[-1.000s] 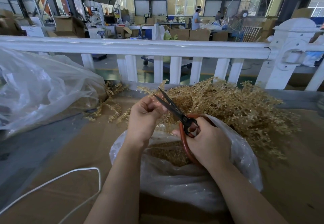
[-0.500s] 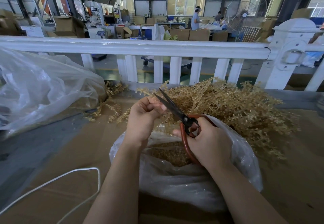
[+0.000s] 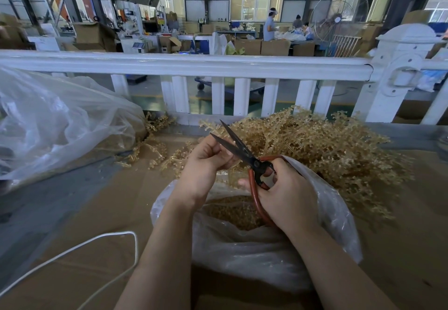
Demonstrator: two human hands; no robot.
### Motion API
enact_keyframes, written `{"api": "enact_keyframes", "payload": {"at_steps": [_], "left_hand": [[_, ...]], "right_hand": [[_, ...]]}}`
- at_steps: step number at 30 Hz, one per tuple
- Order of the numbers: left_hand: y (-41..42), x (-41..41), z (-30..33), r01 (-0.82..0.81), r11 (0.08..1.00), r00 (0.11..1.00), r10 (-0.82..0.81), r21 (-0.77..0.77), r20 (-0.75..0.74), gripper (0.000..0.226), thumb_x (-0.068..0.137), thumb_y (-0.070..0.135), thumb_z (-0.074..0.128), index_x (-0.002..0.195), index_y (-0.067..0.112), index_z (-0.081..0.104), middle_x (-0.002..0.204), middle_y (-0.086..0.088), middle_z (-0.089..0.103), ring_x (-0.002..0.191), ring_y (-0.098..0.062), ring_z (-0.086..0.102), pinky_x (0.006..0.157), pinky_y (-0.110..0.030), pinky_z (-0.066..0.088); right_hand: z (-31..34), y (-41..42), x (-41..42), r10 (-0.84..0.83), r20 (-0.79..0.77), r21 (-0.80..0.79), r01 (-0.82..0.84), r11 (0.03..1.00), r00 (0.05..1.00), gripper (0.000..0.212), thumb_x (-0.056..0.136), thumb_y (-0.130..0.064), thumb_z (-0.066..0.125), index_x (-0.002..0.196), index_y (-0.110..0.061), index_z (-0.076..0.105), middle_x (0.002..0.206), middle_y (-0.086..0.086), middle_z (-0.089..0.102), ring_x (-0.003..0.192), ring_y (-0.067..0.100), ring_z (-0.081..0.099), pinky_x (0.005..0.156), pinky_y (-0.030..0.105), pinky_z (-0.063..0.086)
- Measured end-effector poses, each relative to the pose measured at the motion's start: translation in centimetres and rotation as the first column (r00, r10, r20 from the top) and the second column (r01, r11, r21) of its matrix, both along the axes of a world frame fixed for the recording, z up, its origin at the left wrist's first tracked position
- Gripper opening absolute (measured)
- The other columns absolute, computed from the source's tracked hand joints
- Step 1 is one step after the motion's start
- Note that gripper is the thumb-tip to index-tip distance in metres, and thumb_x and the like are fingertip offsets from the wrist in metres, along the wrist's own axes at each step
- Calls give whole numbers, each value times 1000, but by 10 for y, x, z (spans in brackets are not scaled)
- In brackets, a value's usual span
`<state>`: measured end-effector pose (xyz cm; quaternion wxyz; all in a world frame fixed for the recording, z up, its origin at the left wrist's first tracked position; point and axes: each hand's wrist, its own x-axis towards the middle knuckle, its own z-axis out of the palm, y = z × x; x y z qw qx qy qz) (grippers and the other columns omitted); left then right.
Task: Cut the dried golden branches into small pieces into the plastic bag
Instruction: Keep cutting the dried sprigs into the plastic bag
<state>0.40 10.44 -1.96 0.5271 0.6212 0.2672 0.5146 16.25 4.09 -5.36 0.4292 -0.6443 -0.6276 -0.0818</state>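
Observation:
A heap of dried golden branches (image 3: 322, 149) lies on the table behind an open clear plastic bag (image 3: 254, 256) that holds cut golden pieces (image 3: 232, 210). My right hand (image 3: 288, 195) grips the red handles of black-bladed scissors (image 3: 242, 151), whose blades stand slightly apart and point up and left. My left hand (image 3: 208, 162) is curled just left of the blades, above the bag's mouth, and pinches a small golden sprig that is mostly hidden by the fingers.
A large crumpled clear bag (image 3: 58, 125) fills the left side. Loose golden sprigs (image 3: 155, 154) lie between it and my hands. A white cord (image 3: 80, 249) loops at the lower left. A white railing (image 3: 194, 66) closes the far edge of the table.
The scissor blades have opened slightly and my left hand has shifted a little beside them. The bag and the heap stay where they were.

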Motion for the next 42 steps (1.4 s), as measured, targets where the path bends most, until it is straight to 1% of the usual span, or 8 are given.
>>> {"api": "enact_keyframes", "payload": {"at_steps": [5,9,13,24,29,33,37,42], "left_hand": [[0,1,-1,12,999,1000,-12,32,-14,21,97,-10,47,100,5,62,87,-34,54,79,-26,46,75,-32,43],[2,1,-1,-19,999,1000,20,48,-13,22,96,-11,48,97,5,62,79,3,71,71,-7,61,71,-19,51],[1,1,0,-18,998,1000,19,56,-10,24,95,-13,48,93,7,61,70,12,69,65,-1,61,68,-15,50],[-1,2,1,15,999,999,-16,33,43,17,96,-13,47,99,-1,58,72,9,69,69,-1,62,68,-15,50],[1,0,0,-10,996,997,17,-88,69,8,88,-3,58,96,-4,60,80,-5,65,73,-20,54,74,-26,46],[5,-6,-1,41,965,976,16,-257,217,11,81,21,67,86,11,66,76,-3,64,69,-14,56,75,-29,49],[4,-8,-4,83,958,968,-12,-273,252,7,82,21,69,79,16,73,74,-3,58,67,-12,53,76,-26,50],[4,-7,-4,52,963,968,17,-265,250,4,78,16,69,77,12,70,68,-1,59,64,-9,54,69,-20,52]], "right_hand": [[0,1,1,-13,-2,-8,12,1000,1000,59,68,-81,54,82,-24,53,73,-13,61,64,7,55,53,20,39],[3,0,0,-24,9,6,24,1000,1000,57,69,-80,56,78,-25,47,68,-16,52,60,6,47,52,21,36],[3,-1,1,-37,30,-39,38,998,999,56,71,-79,59,75,-25,46,60,-17,46,53,5,43,47,16,27],[9,-6,-2,-45,34,22,44,999,998,53,70,-60,82,71,-25,42,58,-21,38,47,6,38,44,13,20],[11,-7,-4,-43,17,2,43,999,999,54,70,-63,78,68,-25,39,53,-26,22,45,2,29,44,11,15],[7,-5,-1,-55,21,-22,55,998,998,55,72,-64,78,70,-25,40,53,-23,26,47,6,35,44,16,17],[4,-3,2,-62,32,-38,64,997,998,54,73,-65,78,70,-24,43,52,-18,36,47,10,40,45,21,24],[8,-6,0,-34,41,8,33,999,999,53,74,-63,77,69,-23,42,49,-20,28,43,4,30,43,14,17]]}}
